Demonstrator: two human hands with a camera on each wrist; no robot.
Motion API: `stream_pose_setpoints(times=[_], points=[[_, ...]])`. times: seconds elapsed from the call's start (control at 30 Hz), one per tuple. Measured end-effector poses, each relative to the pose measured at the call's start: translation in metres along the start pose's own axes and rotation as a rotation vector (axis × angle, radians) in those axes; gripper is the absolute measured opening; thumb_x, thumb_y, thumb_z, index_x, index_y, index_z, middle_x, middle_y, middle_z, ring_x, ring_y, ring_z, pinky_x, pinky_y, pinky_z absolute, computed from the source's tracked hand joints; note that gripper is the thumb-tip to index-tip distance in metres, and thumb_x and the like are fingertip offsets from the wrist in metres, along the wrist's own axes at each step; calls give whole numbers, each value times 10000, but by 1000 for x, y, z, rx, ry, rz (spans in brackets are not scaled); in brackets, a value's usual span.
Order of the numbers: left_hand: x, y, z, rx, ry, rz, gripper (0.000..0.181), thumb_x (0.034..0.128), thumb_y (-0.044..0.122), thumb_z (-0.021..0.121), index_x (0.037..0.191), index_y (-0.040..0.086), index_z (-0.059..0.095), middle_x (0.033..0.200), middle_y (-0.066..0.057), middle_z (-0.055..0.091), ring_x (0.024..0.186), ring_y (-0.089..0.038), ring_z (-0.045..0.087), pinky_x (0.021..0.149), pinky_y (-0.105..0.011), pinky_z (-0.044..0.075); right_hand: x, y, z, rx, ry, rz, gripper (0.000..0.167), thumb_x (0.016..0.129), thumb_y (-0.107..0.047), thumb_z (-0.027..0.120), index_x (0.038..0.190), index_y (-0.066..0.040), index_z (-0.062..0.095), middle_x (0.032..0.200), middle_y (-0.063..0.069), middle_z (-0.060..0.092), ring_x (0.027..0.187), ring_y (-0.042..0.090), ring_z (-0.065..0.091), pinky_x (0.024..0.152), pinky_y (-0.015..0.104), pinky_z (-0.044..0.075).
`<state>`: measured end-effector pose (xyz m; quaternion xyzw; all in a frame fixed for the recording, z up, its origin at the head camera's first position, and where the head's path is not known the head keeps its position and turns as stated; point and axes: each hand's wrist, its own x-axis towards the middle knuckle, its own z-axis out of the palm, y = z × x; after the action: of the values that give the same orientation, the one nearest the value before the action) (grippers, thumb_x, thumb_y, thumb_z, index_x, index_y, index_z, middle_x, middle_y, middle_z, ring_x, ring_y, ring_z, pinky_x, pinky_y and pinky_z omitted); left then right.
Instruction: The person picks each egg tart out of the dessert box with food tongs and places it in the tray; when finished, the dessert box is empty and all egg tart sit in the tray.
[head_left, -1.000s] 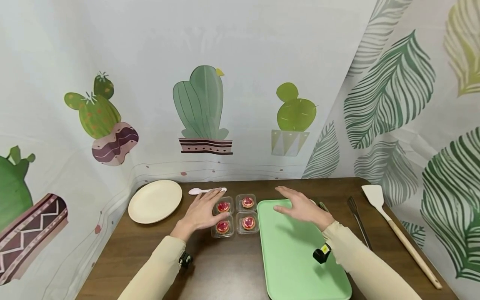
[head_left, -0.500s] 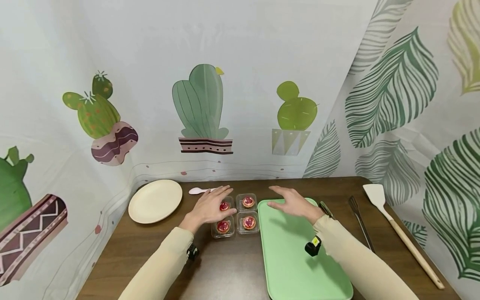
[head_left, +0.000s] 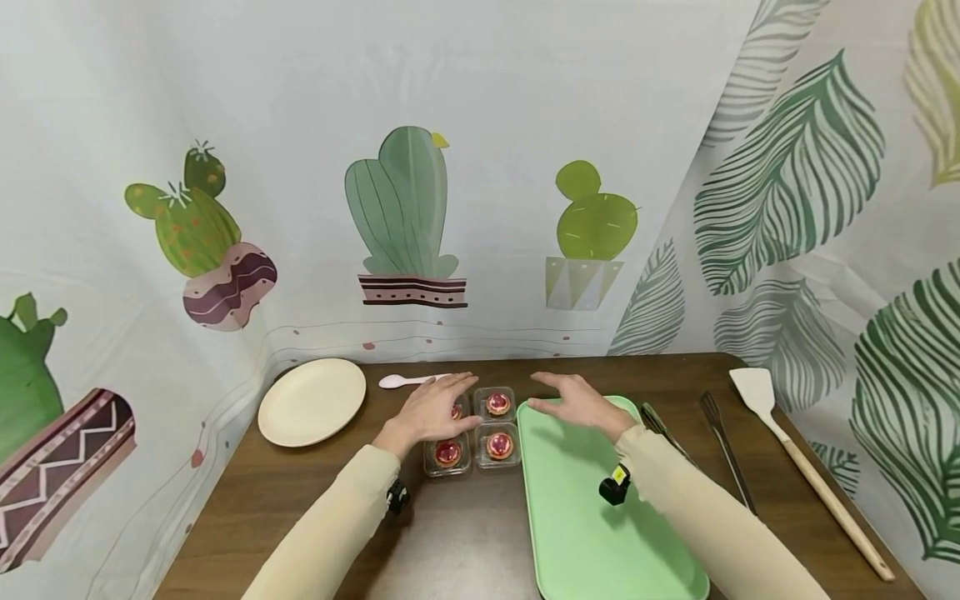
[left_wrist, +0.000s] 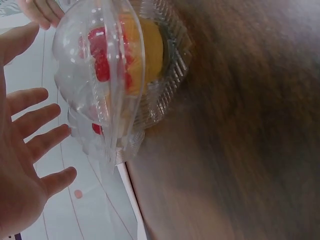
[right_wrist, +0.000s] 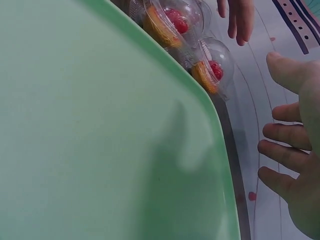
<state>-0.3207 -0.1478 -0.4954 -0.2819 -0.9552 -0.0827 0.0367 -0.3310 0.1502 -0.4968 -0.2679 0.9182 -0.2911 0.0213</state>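
Note:
My left hand (head_left: 431, 414) is over the left pair of clear boxes, fingers spread and nothing held; in the left wrist view the hand (left_wrist: 25, 145) is beside a domed box with a red-topped tart (left_wrist: 142, 52). Several boxed tarts stand in a two-by-two group, among them the front left tart (head_left: 447, 453) and front right tart (head_left: 499, 446). My right hand (head_left: 576, 403) hovers empty above the back of the green tray (head_left: 592, 517), fingers extended. The right wrist view has that hand (right_wrist: 300, 150) past the tray's rim (right_wrist: 220, 135).
A cream plate (head_left: 312, 403) lies at the back left, with a pale pink spoon (head_left: 397, 381) behind the boxes. Right of the tray are green-handled tongs (head_left: 654, 418), a dark whisk-like utensil (head_left: 723, 442) and a white spatula with a wooden handle (head_left: 825, 500). A patterned cloth hangs behind.
Both hands have moved inward, the left one rightward over the boxes and the right one leftward over the tray. More of the green-handled tongs shows. The objects stay in place.

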Motion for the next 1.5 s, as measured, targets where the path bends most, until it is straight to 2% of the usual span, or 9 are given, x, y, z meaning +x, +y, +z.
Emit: stream_pose_setpoints(times=[0.3, 0.6, 0.87, 1.2, 1.5], points=[[9, 0, 4, -7, -15, 17, 796, 853, 631, 579, 1482, 169, 421, 1509, -55, 445, 1378, -262, 431, 1133, -533, 325, 10, -3, 5, 29, -36, 40, 641, 929, -465, 616, 1430, -87, 484, 1443, 137, 507, 1325, 326, 483, 1089, 482, 410], [13, -1, 9, -31, -31, 18, 791, 846, 639, 588, 1462, 161, 450, 1467, -60, 496, 1327, -272, 488, 1098, -480, 387, 20, -5, 12, 11, -43, 24, 617, 933, -450, 616, 1406, -67, 511, 1408, 155, 538, 1294, 332, 516, 1076, 475, 425], [17, -1, 9, -37, -58, 2, 786, 845, 626, 603, 1467, 173, 444, 1468, -46, 497, 1324, -254, 495, 1100, -448, 393, 28, -5, 19, 28, -60, 26, 596, 948, -388, 618, 1404, -23, 500, 1414, 169, 530, 1307, 340, 500, 1083, 491, 412], [23, -2, 13, -78, -109, -19, 757, 861, 599, 608, 1461, 165, 448, 1471, -55, 492, 1330, -263, 487, 1102, -455, 393, 36, -1, 27, 53, -99, 105, 565, 961, -374, 602, 1407, -42, 505, 1409, 136, 544, 1320, 330, 487, 1079, 493, 415], [27, -2, 19, -68, -139, -21, 771, 861, 630, 588, 1463, 169, 446, 1469, -29, 496, 1337, -220, 479, 1108, -417, 392, 43, 1, 31, 60, -106, 130, 514, 970, -341, 597, 1386, -45, 533, 1347, 137, 596, 1191, 288, 596, 966, 449, 510]])
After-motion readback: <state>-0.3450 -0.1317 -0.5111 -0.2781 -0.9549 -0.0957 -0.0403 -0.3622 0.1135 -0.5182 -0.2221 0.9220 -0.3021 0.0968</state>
